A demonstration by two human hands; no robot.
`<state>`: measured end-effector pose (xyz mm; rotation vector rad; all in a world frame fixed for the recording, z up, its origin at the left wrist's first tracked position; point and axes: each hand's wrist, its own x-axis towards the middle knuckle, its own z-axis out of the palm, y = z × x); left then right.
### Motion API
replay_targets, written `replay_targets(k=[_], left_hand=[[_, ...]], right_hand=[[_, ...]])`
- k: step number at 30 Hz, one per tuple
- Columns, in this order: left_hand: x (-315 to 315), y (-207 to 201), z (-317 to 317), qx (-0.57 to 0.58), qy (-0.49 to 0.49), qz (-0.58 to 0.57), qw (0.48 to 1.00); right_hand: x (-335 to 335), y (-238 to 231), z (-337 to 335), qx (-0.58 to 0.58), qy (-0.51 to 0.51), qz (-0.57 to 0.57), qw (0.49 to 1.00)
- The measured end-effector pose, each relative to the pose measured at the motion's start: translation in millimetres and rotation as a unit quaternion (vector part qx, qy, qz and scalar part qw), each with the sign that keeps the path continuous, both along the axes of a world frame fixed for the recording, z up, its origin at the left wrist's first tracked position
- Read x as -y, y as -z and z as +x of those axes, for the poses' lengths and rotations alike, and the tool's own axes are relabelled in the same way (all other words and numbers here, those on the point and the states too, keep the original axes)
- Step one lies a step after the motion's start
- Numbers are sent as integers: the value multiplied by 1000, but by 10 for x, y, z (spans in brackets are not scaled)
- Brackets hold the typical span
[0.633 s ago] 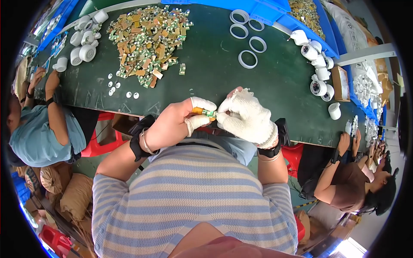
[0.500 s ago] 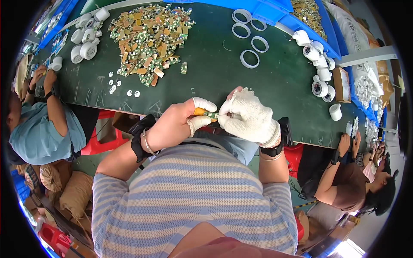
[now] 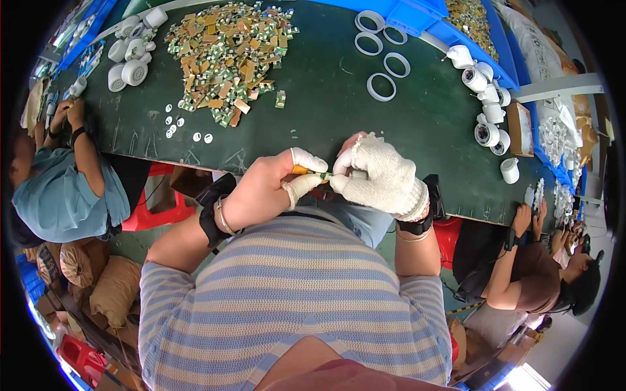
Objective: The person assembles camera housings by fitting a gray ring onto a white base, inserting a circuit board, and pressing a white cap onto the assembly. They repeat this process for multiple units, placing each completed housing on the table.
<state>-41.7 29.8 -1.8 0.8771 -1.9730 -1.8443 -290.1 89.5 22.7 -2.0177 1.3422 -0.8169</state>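
A small green circuit board (image 3: 325,176) with an orange-yellow part (image 3: 300,170) sits between my hands above the table's near edge. My left hand (image 3: 257,186), with white coverings on thumb and forefinger, pinches the board from the left. My right hand (image 3: 385,177) wears a white knitted glove, and its thumb and forefinger are closed at the board's right end. Within its curled fingers shows a small pale piece (image 3: 358,174) whose kind I cannot make out. The fingertips hide much of the board.
Beyond my hands lies a heap of small circuit boards (image 3: 228,58) on the green table (image 3: 293,114). Small white discs (image 3: 197,137) lie left, white rings (image 3: 381,86) ahead. White round housings (image 3: 134,72) stand left, others (image 3: 486,133) right. Co-workers sit on both sides.
My fingertips have closed in over the circuit board, so less of it shows. Both hands stay in nearly the same place. The left co-worker's hands have shifted slightly.
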Motion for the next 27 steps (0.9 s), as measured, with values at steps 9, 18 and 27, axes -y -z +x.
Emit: replay_targets(k=[9,18,27], left_hand=[[-2,97,3,-50,-38,58,996],[-36,-17,21,-21,-19,-135,990],[157,-194,260,-46,-51,-112,991]], right_hand=[[-23,-45,64,2,44,31,999],[16,47,162,-59,26,-43,997],[-10,-142,262,-52,75,-121,988]])
